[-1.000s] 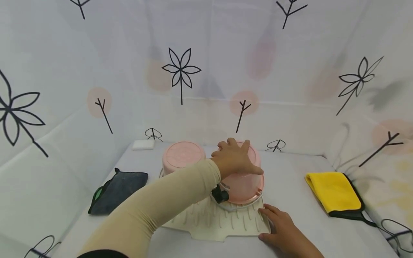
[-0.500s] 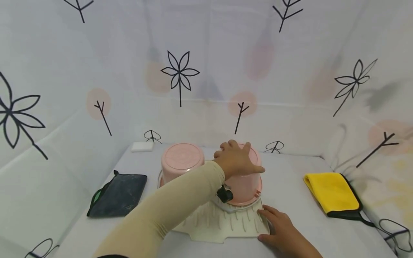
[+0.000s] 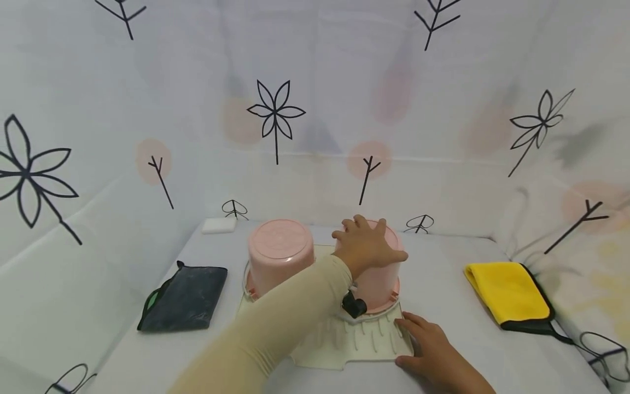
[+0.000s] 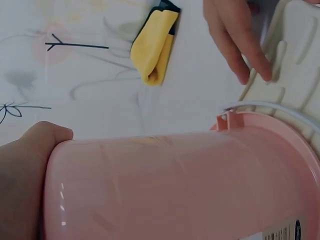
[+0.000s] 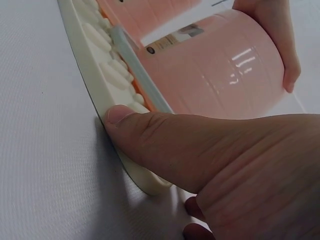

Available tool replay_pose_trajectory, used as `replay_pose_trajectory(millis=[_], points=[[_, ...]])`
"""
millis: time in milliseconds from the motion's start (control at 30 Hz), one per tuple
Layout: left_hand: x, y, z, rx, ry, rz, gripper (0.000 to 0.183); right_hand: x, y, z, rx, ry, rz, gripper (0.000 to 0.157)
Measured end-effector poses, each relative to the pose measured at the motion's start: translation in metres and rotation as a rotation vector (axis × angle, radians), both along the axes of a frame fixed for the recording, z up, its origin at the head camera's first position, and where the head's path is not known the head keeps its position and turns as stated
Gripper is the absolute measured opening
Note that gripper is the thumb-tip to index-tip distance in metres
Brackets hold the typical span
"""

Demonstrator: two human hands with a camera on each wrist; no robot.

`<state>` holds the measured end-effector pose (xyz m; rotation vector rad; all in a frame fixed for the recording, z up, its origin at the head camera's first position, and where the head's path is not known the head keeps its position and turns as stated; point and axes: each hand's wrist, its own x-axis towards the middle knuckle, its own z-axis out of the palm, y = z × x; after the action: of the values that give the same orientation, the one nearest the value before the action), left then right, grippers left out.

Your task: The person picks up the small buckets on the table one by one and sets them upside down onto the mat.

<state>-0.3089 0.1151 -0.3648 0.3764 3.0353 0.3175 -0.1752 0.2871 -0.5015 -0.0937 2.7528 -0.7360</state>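
Two pale pink buckets stand upside down on a ribbed cream draining mat [image 3: 351, 353]. My left hand [image 3: 366, 246] spreads over the upturned base of the right bucket [image 3: 376, 284], with the thumb lapping over the base's edge in the left wrist view. That bucket's grey handle [image 5: 137, 67] lies along its rim over the mat. The left bucket [image 3: 280, 257] stands beside it, partly hidden by my sleeve. My right hand [image 3: 430, 350] holds the mat's near right corner, its thumb on the front rim and its fingers on the right edge.
A dark grey folded cloth [image 3: 184, 298] lies at the left, and a yellow cloth [image 3: 509, 293] with dark trim at the right. A small white block [image 3: 219, 225] sits at the back left. Printed fabric hangs behind and along both sides.
My left hand and forearm have shifted slightly right, along with the right bucket's base, showing more of the left bucket. My right hand stays at the mat's corner.
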Motion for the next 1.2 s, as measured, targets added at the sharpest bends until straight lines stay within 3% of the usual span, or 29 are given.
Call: replay_pose_trajectory(millis=[467,600,733,900,1033,1200], points=[[-0.005,0.005,-0.006,-0.028,-0.035,0.017,0.1,0.0,0.001,-0.005,-0.037,-0.004,-0.004,0.088],[-0.007,-0.001,-0.01,0.011,0.019,0.01,0.099,-0.002,0.001,-0.007,-0.043,0.011,0.021,0.087],[-0.011,-0.006,-0.005,0.14,0.115,-0.003,0.095,-0.004,0.007,-0.006,-0.053,0.079,0.075,0.085],[-0.006,-0.036,0.008,0.248,0.18,-0.09,0.09,-0.007,0.009,-0.005,-0.078,0.109,0.094,0.084],[0.012,-0.072,0.016,0.213,0.228,-0.162,0.091,-0.007,0.009,-0.004,-0.079,0.09,0.075,0.081],[0.037,-0.122,0.03,0.167,0.249,-0.2,0.091,-0.006,0.012,0.007,-0.08,0.058,0.03,0.077]])
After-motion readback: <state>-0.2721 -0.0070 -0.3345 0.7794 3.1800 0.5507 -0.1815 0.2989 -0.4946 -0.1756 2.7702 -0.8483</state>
